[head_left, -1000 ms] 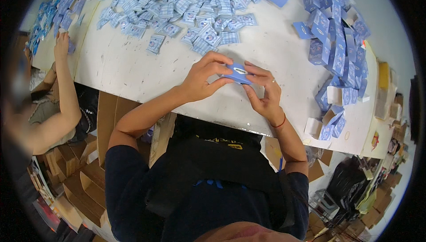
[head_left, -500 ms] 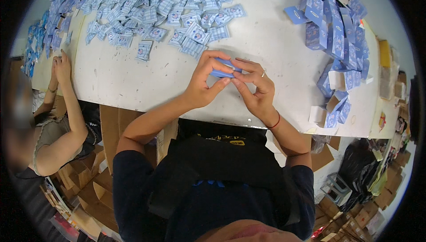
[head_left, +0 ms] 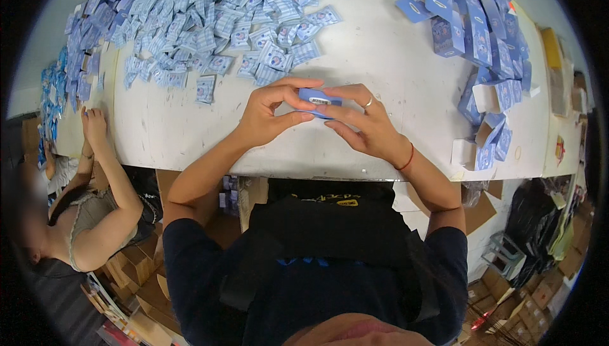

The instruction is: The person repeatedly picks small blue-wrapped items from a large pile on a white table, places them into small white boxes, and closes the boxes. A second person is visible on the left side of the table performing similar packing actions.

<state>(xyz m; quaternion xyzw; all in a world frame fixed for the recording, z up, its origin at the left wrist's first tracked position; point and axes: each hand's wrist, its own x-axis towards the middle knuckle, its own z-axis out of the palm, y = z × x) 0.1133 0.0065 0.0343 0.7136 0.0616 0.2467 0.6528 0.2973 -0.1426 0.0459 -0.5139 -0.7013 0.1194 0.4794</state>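
Note:
A small blue carton [head_left: 321, 97] is held above the near part of the white table, one face with a pale oval patch turned up. My left hand [head_left: 269, 112] grips its left end between the fingers and thumb. On the right end, the fingers of my right hand [head_left: 371, 123] press against the top and far edge, while the thumb sits lower on the near side. Fingers hide part of the carton. Beyond my hands, small blue-and-white sealed packets [head_left: 219, 26] lie in a wide heap, with one single packet [head_left: 205, 89] apart at its near edge.
Blue cartons [head_left: 472, 41], some with open flaps, pile along the table's right side. More cartons [head_left: 89, 22] stand at the far left, near a co-worker's hands [head_left: 95, 127]. Cardboard boxes [head_left: 143, 282] and a grey stool [head_left: 504, 254] are below the table [head_left: 393, 48].
The carton has turned so its oval-patched face shows more fully. My right fingers have shifted over its right end. The whole view has swung slightly, and the co-worker's hands have lowered.

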